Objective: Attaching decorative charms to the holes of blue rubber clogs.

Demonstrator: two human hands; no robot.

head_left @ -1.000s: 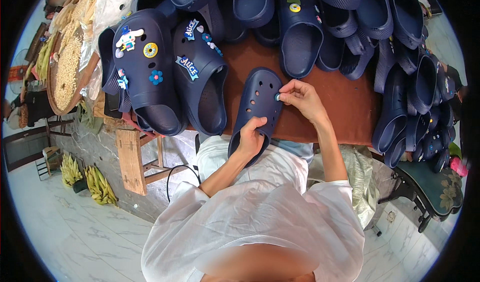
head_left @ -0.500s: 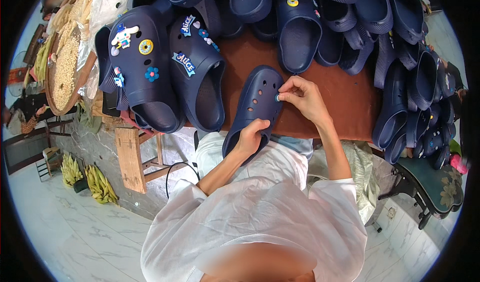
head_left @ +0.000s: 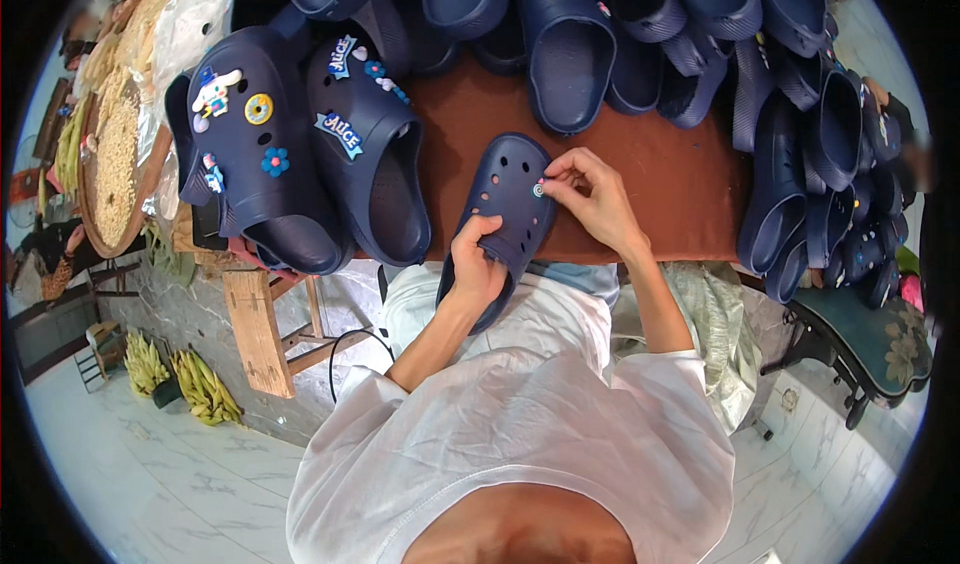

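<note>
Left hand [head_left: 476, 264] grips navy clog [head_left: 505, 214]; right hand [head_left: 592, 202] pinches small charm [head_left: 539, 190].

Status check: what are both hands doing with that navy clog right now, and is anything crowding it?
Left hand grips navy clog at its heel end. Right hand pinches small round charm against clog's holes. Decorated clogs close at left, not touching.

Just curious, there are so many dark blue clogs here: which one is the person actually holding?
The plain clog at the table's near edge, between both hands. The left hand grips its heel end and the right hand pinches a small round charm on its holed top.
</note>
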